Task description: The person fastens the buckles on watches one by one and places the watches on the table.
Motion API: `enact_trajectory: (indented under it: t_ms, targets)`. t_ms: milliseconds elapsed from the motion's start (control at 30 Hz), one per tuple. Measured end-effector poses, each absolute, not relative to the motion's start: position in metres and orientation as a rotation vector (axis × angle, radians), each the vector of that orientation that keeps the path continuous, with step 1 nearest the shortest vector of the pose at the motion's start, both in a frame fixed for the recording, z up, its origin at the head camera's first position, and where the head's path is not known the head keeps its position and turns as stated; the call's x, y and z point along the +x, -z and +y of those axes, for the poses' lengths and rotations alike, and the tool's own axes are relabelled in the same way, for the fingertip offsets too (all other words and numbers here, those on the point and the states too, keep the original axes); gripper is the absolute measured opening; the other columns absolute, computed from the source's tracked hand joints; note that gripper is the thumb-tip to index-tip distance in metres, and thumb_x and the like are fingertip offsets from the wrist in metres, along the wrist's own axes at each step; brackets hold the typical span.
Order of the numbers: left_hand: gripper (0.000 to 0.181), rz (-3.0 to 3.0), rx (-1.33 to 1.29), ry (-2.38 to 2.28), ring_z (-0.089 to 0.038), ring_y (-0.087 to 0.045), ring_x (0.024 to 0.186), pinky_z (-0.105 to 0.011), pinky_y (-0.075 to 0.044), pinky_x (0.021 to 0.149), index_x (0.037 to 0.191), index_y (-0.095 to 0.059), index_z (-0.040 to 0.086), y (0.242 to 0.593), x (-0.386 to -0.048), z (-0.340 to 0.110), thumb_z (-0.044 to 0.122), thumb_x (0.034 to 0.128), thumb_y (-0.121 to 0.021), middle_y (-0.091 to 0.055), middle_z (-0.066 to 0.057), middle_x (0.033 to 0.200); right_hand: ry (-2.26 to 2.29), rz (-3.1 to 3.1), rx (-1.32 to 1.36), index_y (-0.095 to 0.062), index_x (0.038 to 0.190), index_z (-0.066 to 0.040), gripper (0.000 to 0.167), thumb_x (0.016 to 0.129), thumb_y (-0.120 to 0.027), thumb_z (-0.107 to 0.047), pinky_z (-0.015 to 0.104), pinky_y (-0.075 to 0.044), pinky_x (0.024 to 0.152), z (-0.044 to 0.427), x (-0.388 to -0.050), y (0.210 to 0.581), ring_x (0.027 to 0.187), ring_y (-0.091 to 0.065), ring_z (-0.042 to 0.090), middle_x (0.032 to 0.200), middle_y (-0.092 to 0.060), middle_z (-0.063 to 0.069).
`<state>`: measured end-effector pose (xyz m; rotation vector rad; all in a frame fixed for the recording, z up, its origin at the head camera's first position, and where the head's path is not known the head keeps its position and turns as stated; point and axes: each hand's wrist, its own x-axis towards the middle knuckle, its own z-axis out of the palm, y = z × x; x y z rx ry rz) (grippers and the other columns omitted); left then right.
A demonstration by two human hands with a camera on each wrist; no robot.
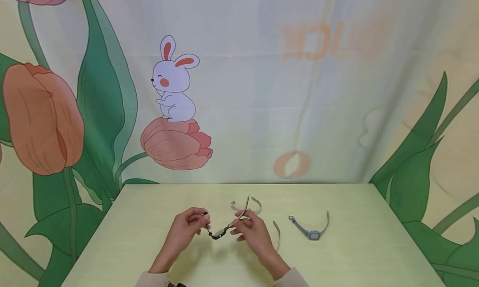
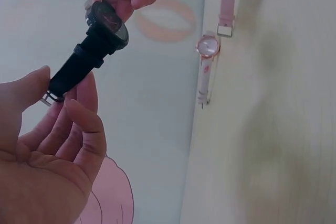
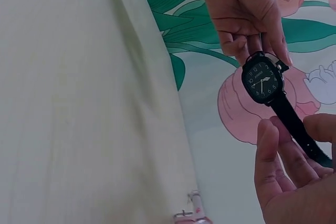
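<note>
By the curtain [image 1: 243, 91] the bench [image 1: 366, 249] is being edged at twelve o'clock. Above it, by the left hand [image 1: 185, 228] at nine and right hand [image 1: 256, 233] at three, the black watch [image 3: 262, 81] is being pinched, well apart from the grey watch [image 1: 314, 236].

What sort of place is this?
Perhaps a staged tabletop setup indoors: a cloth backdrop printed with tulips and a rabbit, a pale table, and a black watch being handled above it.

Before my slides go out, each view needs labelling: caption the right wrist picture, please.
Left hand and right hand hold a black watch by its strap, dial showing.
</note>
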<state>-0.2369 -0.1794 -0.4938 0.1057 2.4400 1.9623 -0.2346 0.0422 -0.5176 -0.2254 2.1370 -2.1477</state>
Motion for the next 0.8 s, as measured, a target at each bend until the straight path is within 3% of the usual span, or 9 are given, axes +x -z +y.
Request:
enact_trajectory:
  t_ms: [233,400,500,667,800]
  targets:
    - [0.024,2.43,0.11,-2.013,-0.014,-0.069,0.074,-0.024,-0.05,0.06,0.108,-0.064,0.002,0.485,-0.233,-0.169,0.022,0.0937,-0.068,-0.072,-0.011,0.085,2.143,2.157,-0.264,-0.055,0.121,-0.007,0.029,0.096,-0.064,-0.018,0.029,-0.058,0.065,0.052,-0.233,0.508,0.083,-0.071,0.014,0.1,-0.075,0.014]
    - [0.021,2.42,0.154,-2.036,-0.014,-0.069,0.074,-0.025,-0.05,0.06,0.109,-0.066,0.01,0.48,-0.233,-0.16,0.024,0.0927,-0.069,-0.072,-0.008,0.084,2.147,2.16,-0.285,-0.052,0.119,-0.006,0.023,0.099,-0.059,-0.017,0.028,-0.058,0.065,0.061,-0.234,0.5,0.082,-0.071,0.015,0.099,-0.074,0.015]
    - [0.02,2.426,0.18,-2.05,-0.014,-0.069,0.075,-0.024,-0.049,0.061,0.11,-0.067,0.013,0.476,-0.233,-0.153,0.025,0.0928,-0.069,-0.073,-0.013,0.087,2.146,2.168,-0.325,-0.051,0.118,-0.005,0.022,0.102,-0.055,-0.019,0.029,-0.059,0.065,0.068,-0.235,0.494,0.083,-0.071,0.016,0.098,-0.073,0.017]
    - [0.021,2.434,0.203,-2.083,-0.013,-0.069,0.075,-0.023,-0.048,0.06,0.11,-0.066,0.012,0.471,-0.23,-0.144,0.023,0.0932,-0.068,-0.072,-0.019,0.091,2.154,2.18,-0.339,-0.051,0.118,-0.005,0.023,0.103,-0.053,-0.022,0.032,-0.059,0.066,0.078,-0.234,0.487,0.086,-0.071,0.021,0.1,-0.072,0.02]
    - [0.02,2.457,0.209,-2.094,-0.013,-0.069,0.075,-0.025,-0.049,0.061,0.11,-0.066,0.013,0.467,-0.226,-0.138,0.024,0.0934,-0.068,-0.072,-0.016,0.089,2.181,2.179,-0.309,-0.053,0.119,-0.007,0.025,0.103,-0.053,-0.025,0.032,-0.06,0.067,0.085,-0.232,0.483,0.087,-0.071,0.019,0.102,-0.071,0.022]
